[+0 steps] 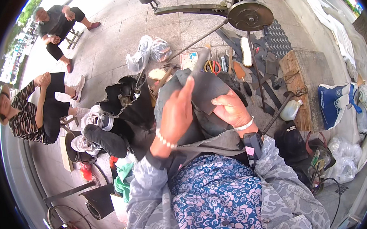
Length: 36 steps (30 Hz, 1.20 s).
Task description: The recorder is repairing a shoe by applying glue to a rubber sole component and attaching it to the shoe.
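Note:
My right hand pinches the lower edge of a dark grey flat piece, like rubber or leather sheet, between thumb and fingers. To its left my left hand is closed, its forefinger pointing up along a long grey tool. That tool is smeared by motion, so its kind does not show. Its upper end passes over the flat piece's top left corner. Beneath both hands a dark grey cloth covers my lap. Pliers with orange handles lie just beyond the flat piece.
A black machine with a wheel stands ahead. Hand tools, dark scraps and a pale sole lie on the pavement. A wooden box and a hammer are to the right. Shoes sit left, near two seated people.

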Tool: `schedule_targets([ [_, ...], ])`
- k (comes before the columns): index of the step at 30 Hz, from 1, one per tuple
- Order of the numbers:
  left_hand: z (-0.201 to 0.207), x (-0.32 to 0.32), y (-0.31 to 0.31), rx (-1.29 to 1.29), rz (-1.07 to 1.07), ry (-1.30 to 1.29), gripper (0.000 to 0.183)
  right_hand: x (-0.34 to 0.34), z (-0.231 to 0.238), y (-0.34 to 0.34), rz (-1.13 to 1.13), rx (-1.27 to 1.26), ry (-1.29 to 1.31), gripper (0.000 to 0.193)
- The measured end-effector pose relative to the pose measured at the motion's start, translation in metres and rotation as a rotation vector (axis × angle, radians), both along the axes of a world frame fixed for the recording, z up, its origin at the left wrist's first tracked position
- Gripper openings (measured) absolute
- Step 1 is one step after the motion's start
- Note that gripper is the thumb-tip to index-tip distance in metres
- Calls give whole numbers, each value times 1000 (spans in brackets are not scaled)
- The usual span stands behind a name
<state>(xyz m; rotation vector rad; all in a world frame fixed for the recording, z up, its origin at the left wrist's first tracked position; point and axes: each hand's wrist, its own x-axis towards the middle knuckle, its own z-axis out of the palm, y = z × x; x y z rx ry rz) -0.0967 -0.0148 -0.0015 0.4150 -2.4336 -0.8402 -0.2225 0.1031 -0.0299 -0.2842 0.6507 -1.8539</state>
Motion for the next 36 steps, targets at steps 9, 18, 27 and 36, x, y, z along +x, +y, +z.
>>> schedule_targets([
  [9,-5,-4,-2,-25,74,36,43,15,-5,-3,-54,23,14,54],
  [18,-12,11,26,75,59,-97,43,4,-20,0,-177,-119,-182,42],
  [27,-12,37,50,158,43,-145,45,7,-5,-1,-297,-169,-164,63],
  [36,-5,35,49,135,17,7,45,2,-14,-2,-287,-177,-183,71],
])
